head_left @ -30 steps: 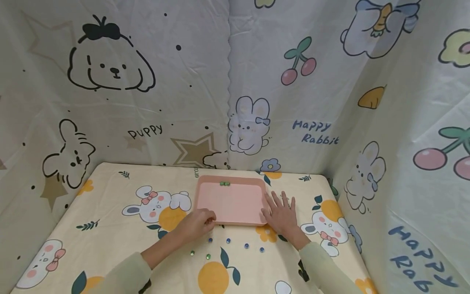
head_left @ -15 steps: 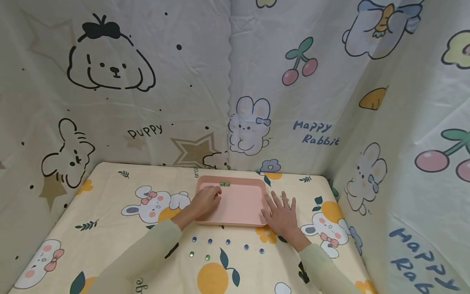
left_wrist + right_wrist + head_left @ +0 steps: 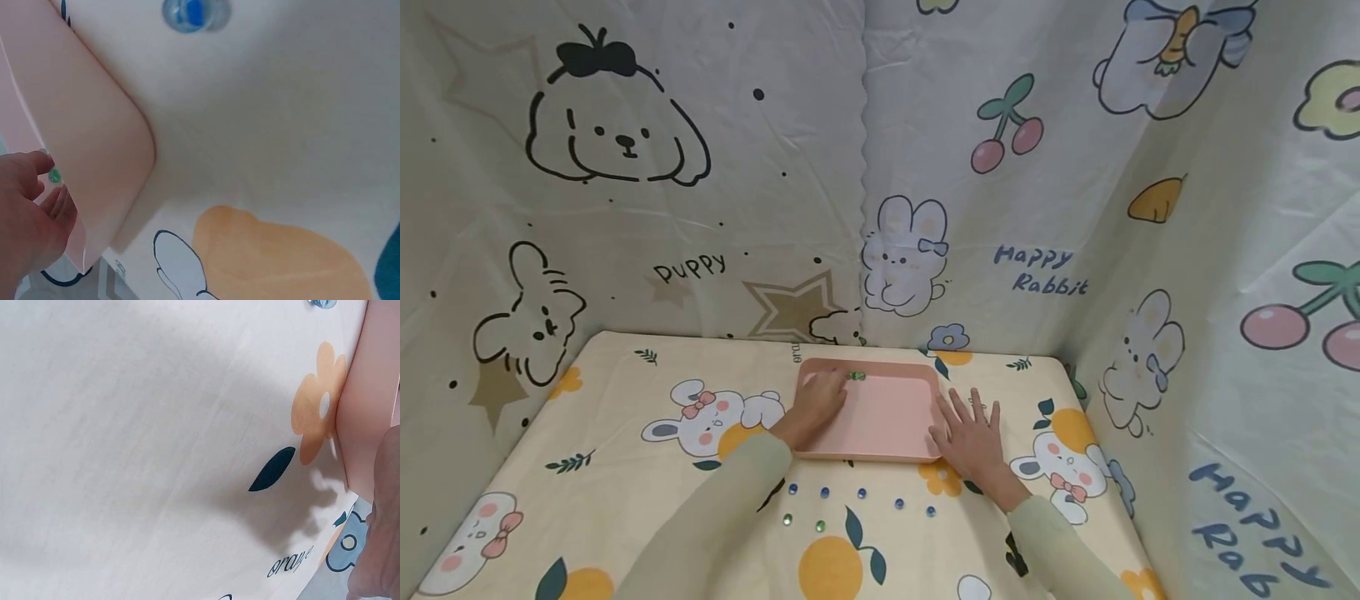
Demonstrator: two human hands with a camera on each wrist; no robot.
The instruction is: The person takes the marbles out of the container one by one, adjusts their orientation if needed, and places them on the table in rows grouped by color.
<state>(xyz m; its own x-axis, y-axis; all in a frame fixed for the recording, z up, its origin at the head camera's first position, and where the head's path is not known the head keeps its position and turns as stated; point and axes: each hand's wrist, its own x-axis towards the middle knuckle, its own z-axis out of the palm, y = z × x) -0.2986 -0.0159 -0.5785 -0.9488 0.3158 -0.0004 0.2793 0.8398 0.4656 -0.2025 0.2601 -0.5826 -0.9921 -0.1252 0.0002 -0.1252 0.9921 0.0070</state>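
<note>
A shallow pink tray (image 3: 887, 417) lies on the patterned cloth. My left hand (image 3: 814, 408) reaches into its left side, fingertips close beside green glass marbles (image 3: 856, 376) near the far wall. In the left wrist view a green marble (image 3: 54, 175) shows between the thumb and fingers of that hand (image 3: 31, 215), which pinch it. My right hand (image 3: 970, 437) lies with fingers spread at the tray's right rim. The right wrist view has only part of this hand (image 3: 381, 531) beside the tray wall (image 3: 369, 406).
In front of the tray, several blue glass marbles (image 3: 861, 493) form a row. Closer to me lie two green ones, a left one (image 3: 787, 520) and a right one (image 3: 821, 526). A printed fabric wall (image 3: 775, 167) stands behind the table.
My left hand has moved from the tray's front edge into the tray and up to the green marbles at the far wall. My right hand has stayed at the right rim.
</note>
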